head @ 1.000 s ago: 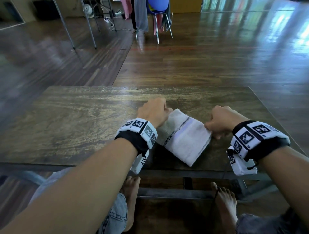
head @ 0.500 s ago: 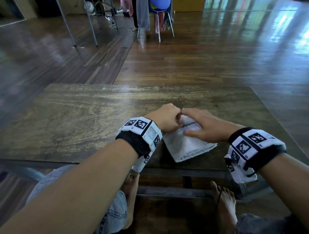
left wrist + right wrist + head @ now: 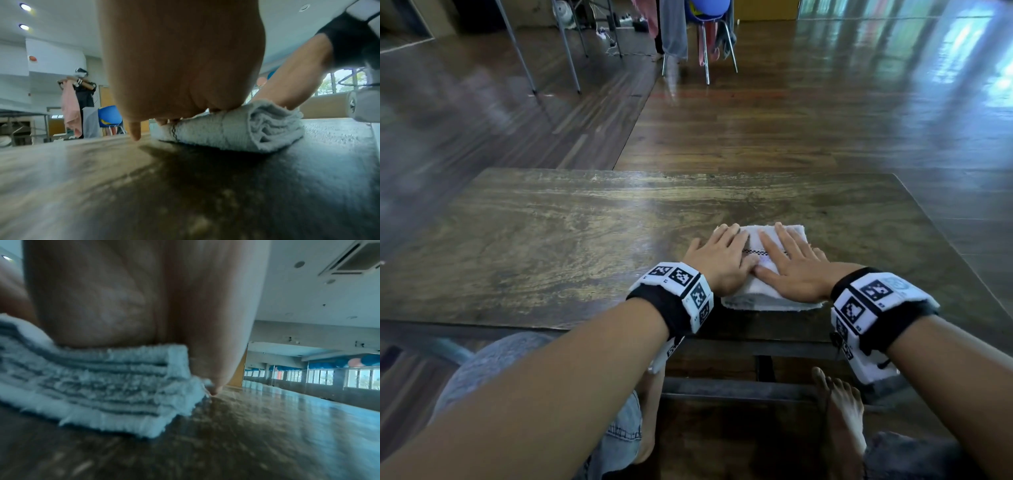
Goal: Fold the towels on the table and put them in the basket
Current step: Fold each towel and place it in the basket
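Note:
A white towel with a thin checkered stripe lies folded into a small thick rectangle near the front right of the wooden table. Both hands lie flat on top of it, side by side. My left hand presses its left half with straight fingers, and my right hand presses its right half the same way. In the left wrist view the towel shows stacked layers under the palm. The right wrist view shows the towel's layered edge under the right palm. No basket is in view.
The table's front edge runs just below the towel, with my knees and bare feet under it. Beyond the far edge are wooden floor, a blue chair and metal table legs. A person holds pink cloth in the distance.
The towel was folded once more, getting smaller and squared to the table edge. Both hands went from pinching its ends to lying flat on top of it.

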Action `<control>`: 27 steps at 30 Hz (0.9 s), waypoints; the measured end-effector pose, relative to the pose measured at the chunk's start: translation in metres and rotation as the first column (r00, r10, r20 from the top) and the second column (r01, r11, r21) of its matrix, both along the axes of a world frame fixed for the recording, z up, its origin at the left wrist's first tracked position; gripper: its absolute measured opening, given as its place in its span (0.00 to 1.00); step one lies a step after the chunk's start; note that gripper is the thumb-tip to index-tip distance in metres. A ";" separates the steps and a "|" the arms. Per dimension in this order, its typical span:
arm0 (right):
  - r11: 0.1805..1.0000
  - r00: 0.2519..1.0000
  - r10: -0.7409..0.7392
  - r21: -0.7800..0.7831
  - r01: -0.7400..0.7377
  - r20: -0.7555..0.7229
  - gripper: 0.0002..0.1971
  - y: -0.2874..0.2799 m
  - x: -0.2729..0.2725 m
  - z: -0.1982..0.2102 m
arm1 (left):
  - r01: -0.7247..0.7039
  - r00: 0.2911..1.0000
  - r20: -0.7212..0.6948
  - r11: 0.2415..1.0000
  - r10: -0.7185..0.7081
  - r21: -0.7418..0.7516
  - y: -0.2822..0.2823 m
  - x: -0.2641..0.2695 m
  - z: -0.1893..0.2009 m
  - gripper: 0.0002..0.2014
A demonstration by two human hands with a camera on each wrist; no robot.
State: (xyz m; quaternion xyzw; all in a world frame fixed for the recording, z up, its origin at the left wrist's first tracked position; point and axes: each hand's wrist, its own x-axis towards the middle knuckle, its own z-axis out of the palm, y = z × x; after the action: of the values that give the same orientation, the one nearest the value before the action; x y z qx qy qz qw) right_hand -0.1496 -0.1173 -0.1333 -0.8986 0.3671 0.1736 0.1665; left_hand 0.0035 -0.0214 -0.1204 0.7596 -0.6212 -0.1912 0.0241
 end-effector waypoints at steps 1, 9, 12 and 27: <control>1.000 1.000 -0.002 0.015 0.002 -0.001 0.41 -0.002 0.000 -0.001 | -0.007 1.000 -0.005 1.000 0.007 0.028 0.001 0.002 -0.004 0.31; 0.985 0.988 -0.152 0.083 0.148 0.036 0.59 -0.014 -0.016 0.001 | -0.084 0.996 -0.003 0.994 0.084 0.064 -0.002 0.010 -0.017 0.34; 0.983 0.983 -0.173 0.071 0.168 0.067 0.52 -0.015 -0.021 -0.002 | -0.213 0.977 0.022 0.975 0.212 0.069 -0.003 0.011 -0.015 0.36; 0.803 0.629 -0.588 0.457 0.382 0.508 0.42 0.021 -0.009 0.037 | -0.499 0.641 -0.716 0.859 0.276 -0.116 0.029 -0.015 0.085 0.10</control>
State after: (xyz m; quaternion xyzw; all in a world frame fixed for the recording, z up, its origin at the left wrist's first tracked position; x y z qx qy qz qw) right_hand -0.1589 -0.0961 -0.0967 -0.7308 0.4893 -0.1339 0.4567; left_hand -0.0118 0.0071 -0.0354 0.7398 -0.4102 -0.3464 0.4055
